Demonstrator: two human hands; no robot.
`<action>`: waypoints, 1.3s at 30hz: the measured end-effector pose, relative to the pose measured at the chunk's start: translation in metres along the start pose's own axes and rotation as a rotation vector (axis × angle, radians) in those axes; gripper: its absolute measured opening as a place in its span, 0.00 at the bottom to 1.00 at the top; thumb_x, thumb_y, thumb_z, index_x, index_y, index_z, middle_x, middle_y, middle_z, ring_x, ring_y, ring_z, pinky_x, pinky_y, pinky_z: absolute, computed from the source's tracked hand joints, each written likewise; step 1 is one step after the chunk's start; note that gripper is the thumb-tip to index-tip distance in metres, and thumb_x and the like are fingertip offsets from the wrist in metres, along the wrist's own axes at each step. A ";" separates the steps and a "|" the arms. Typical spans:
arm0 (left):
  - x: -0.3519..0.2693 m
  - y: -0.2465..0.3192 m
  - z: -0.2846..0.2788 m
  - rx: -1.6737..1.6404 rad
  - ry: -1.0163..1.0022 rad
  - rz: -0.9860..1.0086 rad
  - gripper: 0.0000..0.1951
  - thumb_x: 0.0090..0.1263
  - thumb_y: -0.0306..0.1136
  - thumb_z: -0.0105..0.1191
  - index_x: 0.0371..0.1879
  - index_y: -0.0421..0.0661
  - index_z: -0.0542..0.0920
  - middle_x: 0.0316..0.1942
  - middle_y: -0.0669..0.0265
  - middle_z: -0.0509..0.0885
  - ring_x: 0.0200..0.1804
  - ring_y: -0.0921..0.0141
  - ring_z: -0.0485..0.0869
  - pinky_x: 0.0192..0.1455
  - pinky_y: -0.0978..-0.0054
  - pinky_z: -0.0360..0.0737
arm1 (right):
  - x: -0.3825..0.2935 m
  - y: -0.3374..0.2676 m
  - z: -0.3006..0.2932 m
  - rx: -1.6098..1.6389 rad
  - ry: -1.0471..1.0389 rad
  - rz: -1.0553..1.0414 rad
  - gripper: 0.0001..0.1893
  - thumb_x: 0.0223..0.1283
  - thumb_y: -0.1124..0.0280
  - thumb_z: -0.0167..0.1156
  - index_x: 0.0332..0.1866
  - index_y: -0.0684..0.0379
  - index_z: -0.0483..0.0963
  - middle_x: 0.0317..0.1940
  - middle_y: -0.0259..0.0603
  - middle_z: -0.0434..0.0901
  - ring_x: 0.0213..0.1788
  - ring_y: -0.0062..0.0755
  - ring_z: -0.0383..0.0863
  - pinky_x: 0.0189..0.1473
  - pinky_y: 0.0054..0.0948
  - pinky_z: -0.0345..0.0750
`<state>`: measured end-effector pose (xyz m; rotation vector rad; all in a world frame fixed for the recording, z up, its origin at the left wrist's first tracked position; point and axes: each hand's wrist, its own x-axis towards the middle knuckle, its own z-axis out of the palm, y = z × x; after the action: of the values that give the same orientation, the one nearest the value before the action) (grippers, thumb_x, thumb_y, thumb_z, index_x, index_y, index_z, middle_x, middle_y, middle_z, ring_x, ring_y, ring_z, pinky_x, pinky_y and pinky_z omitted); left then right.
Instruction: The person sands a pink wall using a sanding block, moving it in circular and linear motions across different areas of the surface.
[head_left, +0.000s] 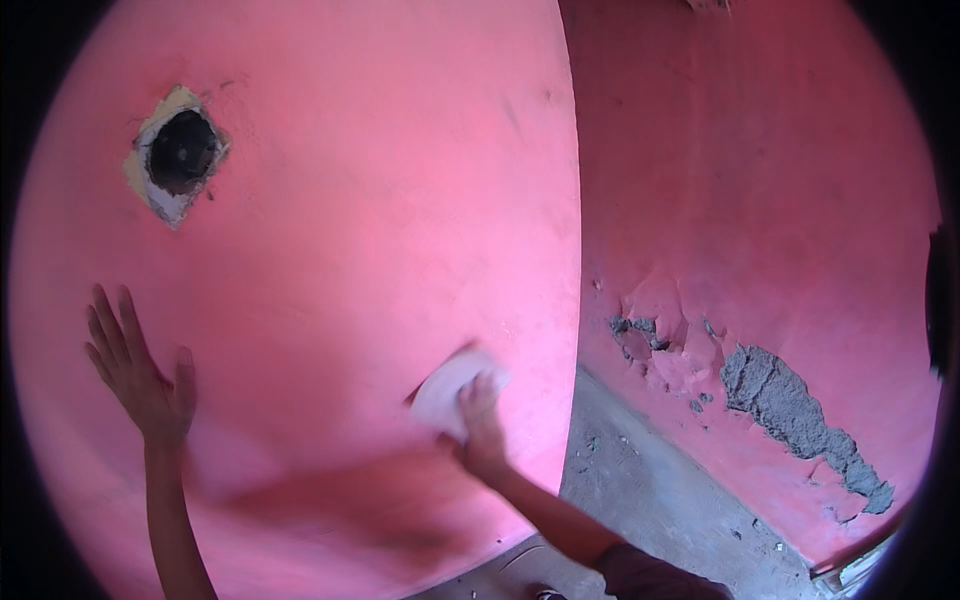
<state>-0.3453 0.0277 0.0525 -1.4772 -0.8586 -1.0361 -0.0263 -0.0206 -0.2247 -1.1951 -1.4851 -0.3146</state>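
A pink painted wall (315, 247) fills the left and middle of the head view. My left hand (146, 371) lies with its palm toward the wall and its fingers apart, below a round dark opening (182, 152) with broken, pale edges. At the lower middle, my right hand (481, 427) is on a whitish sheet or cloth (442, 394) against the wall. The sheet is blurred, so its material cannot be told. Whether my right fingers grip it or only press it is unclear.
A second pink wall (720, 187) stands at the right, with peeling paint and exposed grey plaster (780, 405). Grey floor (645, 480) with small debris lies between the walls. Part of a shoe (550, 595) shows at the bottom edge.
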 end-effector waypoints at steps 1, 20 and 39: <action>-0.002 -0.001 0.000 -0.012 -0.004 -0.008 0.39 0.67 0.60 0.41 0.75 0.50 0.55 0.76 0.55 0.51 0.76 0.49 0.48 0.72 0.40 0.42 | 0.030 0.017 -0.012 -0.045 0.173 -0.103 0.40 0.51 0.72 0.57 0.72 0.69 0.52 0.71 0.72 0.47 0.74 0.70 0.43 0.72 0.61 0.47; -0.004 -0.001 0.001 -0.039 -0.044 -0.068 0.40 0.66 0.59 0.45 0.74 0.52 0.55 0.77 0.56 0.49 0.77 0.52 0.46 0.73 0.42 0.40 | 0.253 -0.040 -0.094 -0.246 0.448 -0.218 0.34 0.54 0.79 0.58 0.68 0.71 0.58 0.70 0.63 0.55 0.73 0.57 0.53 0.73 0.42 0.58; 0.008 -0.001 -0.010 -0.081 -0.020 -0.072 0.39 0.66 0.60 0.45 0.73 0.51 0.60 0.76 0.56 0.52 0.77 0.52 0.47 0.74 0.45 0.36 | 0.394 -0.056 -0.182 -0.417 0.290 -0.810 0.35 0.48 0.84 0.57 0.68 0.56 0.64 0.68 0.46 0.66 0.69 0.49 0.65 0.68 0.38 0.68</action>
<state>-0.3445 0.0173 0.0605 -1.5360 -0.8993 -1.1222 0.0996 0.0119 0.1927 -0.7474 -1.6242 -1.3374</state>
